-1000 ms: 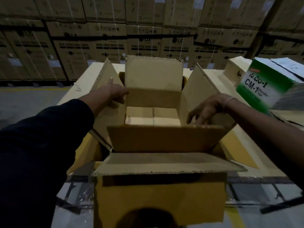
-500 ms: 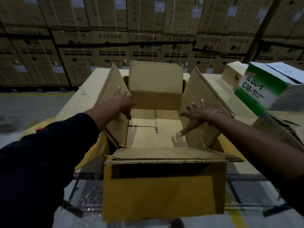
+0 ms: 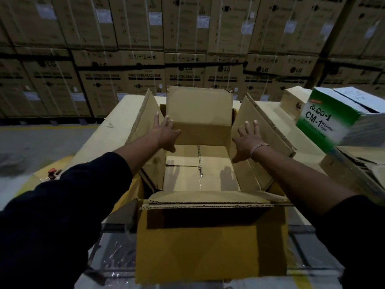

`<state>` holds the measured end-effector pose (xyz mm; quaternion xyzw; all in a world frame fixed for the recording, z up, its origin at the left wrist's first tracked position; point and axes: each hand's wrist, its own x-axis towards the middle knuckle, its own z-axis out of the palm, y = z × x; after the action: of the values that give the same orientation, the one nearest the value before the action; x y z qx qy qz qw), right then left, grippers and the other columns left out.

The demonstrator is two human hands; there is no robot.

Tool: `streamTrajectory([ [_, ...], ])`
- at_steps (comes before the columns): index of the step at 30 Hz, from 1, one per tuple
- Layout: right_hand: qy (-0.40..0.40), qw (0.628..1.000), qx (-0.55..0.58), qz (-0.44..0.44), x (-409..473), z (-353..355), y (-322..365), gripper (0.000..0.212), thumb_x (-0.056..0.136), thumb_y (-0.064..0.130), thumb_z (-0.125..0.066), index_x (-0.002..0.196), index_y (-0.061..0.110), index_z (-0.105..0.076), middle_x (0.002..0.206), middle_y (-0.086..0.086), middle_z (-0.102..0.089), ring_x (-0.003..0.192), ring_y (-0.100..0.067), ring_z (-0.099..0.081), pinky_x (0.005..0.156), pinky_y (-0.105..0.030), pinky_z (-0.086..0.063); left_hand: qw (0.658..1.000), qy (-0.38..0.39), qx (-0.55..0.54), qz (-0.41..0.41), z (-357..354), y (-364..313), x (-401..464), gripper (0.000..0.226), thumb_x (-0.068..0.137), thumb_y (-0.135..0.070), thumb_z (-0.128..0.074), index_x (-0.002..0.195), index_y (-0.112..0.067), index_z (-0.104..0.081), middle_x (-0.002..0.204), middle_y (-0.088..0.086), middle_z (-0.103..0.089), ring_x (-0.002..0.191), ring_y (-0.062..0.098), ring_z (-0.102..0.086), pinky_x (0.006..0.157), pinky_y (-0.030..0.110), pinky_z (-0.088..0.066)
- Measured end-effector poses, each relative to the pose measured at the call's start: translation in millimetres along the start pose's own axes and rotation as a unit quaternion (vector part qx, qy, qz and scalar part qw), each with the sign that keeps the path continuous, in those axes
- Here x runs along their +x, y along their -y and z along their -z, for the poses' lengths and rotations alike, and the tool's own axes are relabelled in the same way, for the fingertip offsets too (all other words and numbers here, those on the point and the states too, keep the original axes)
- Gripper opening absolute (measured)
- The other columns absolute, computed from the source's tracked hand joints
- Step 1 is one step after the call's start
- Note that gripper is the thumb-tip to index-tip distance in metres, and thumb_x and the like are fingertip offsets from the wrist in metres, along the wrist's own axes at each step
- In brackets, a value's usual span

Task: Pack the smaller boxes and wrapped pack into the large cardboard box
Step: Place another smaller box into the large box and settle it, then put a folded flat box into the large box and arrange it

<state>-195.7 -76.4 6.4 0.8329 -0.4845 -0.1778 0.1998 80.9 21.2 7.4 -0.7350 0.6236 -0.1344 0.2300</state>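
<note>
Right now my left hand [image 3: 164, 133] and right hand [image 3: 249, 139] are spread flat, grasping nothing, each pressed against a side flap of the large cardboard box [image 3: 210, 243], which stands open between my arms with bare bottom flaps showing. It sits on a cardboard-covered surface [image 3: 116, 124]. A green-and-white carton [image 3: 325, 119] lies off right; stacked washing-machine cartons [image 3: 143, 80] fill the wall behind

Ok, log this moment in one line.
large brown cardboard box: open, empty | left hand: flat on left flap | right hand: flat on right flap | nothing held
</note>
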Motion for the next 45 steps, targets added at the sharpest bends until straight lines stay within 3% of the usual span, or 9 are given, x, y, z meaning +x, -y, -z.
streamTrajectory([
  [4,-0.029,0.999,-0.003,-0.014,1.9,-0.1,-1.2,0.098,0.082,0.077,-0.062,0.161,0.029,-0.030,0.171,-0.018,-0.007,0.156,-0.046,0.006,0.122,-0.067,0.008,0.999,-0.041,-0.027,0.001,-0.3,-2.7,0.3,0.089,0.094,-0.062,-0.054,0.163,-0.029,-0.010,0.170,0.018,0.001,0.155,0.042,0.007,0.119,0.071,0.001],
  [8,-0.062,0.996,0.041,-0.041,3.1,6.8,-6.4,0.099,0.082,0.075,-0.063,0.161,0.028,-0.028,0.171,-0.019,-0.005,0.156,-0.046,0.007,0.123,-0.066,0.008,0.990,-0.069,-0.123,-0.015,8.5,-13.6,2.4,0.094,0.094,-0.061,-0.056,0.164,-0.028,-0.002,0.169,0.018,0.009,0.155,0.041,0.012,0.122,0.066,0.002],
  [17,-0.131,0.979,0.142,-0.059,-14.6,36.4,-36.2,0.098,0.082,0.072,-0.067,0.159,0.024,-0.028,0.169,-0.019,-0.009,0.156,-0.045,0.004,0.124,-0.063,0.005,0.934,-0.143,-0.323,-0.049,71.6,-54.9,-8.6,0.094,0.097,-0.052,-0.058,0.164,-0.026,0.002,0.169,0.017,0.014,0.156,0.038,0.009,0.126,0.053,-0.003],
  [25,-0.175,0.917,0.337,-0.118,-74.8,34.0,-131.0,0.104,0.088,0.076,-0.057,0.166,0.022,-0.013,0.172,-0.018,-0.002,0.158,-0.041,0.003,0.126,-0.053,0.001,0.876,-0.229,-0.421,-0.058,152.4,-131.4,-17.5,0.086,0.099,-0.054,-0.054,0.164,-0.029,-0.003,0.171,0.008,0.009,0.158,0.031,0.002,0.126,0.051,-0.015],
  [30,-0.206,0.867,0.423,-0.162,-118.4,-17.8,-216.1,0.098,0.089,0.074,-0.056,0.162,0.016,-0.026,0.169,-0.019,-0.014,0.157,-0.040,-0.007,0.126,-0.052,-0.012,0.854,-0.247,-0.448,-0.098,199.5,-207.6,-23.3,0.084,0.099,-0.059,-0.049,0.164,-0.029,-0.004,0.172,0.006,0.008,0.158,0.028,0.000,0.125,0.052,-0.019],
  [36,-0.198,0.838,0.460,-0.214,-177.6,-112.5,-306.2,0.091,0.087,0.072,-0.060,0.156,0.017,-0.036,0.163,-0.019,-0.022,0.152,-0.042,-0.018,0.124,-0.051,-0.021,0.845,-0.262,-0.440,-0.154,249.8,-315.2,-35.2,0.078,0.104,-0.053,-0.046,0.164,-0.021,-0.008,0.171,0.008,0.006,0.158,0.024,0.004,0.127,0.044,-0.010],
  [40,-0.158,0.830,0.476,-0.243,-216.9,-182.2,-352.2,0.101,0.074,0.085,-0.049,0.146,0.015,-0.045,0.156,-0.023,-0.033,0.147,-0.043,-0.025,0.119,-0.052,-0.026,0.838,-0.242,-0.456,-0.175,267.3,-388.9,-26.1,0.079,0.103,-0.056,-0.045,0.164,-0.024,-0.006,0.172,0.008,0.006,0.158,0.025,0.002,0.126,0.047,-0.016],
  [43,-0.122,0.819,0.494,-0.264,-242.1,-229.7,-374.1,0.093,0.089,0.072,-0.058,0.155,0.011,-0.036,0.164,-0.025,-0.018,0.152,-0.044,-0.014,0.123,-0.053,-0.018,0.837,-0.208,-0.470,-0.189,273.4,-444.3,-19.8,0.079,0.103,-0.056,-0.045,0.164,-0.026,-0.004,0.172,0.007,0.007,0.158,0.026,0.002,0.125,0.049,-0.019],
  [45,-0.111,0.815,0.498,-0.276,-253.0,-256.2,-385.2,0.090,0.092,0.066,-0.060,0.157,0.010,-0.033,0.163,-0.025,-0.017,0.151,-0.043,-0.014,0.122,-0.052,-0.017,0.839,-0.185,-0.470,-0.201,277.6,-476.2,-14.7,0.079,0.103,-0.055,-0.045,0.164,-0.026,-0.004,0.172,0.006,0.008,0.158,0.027,0.003,0.125,0.049,-0.018],
])
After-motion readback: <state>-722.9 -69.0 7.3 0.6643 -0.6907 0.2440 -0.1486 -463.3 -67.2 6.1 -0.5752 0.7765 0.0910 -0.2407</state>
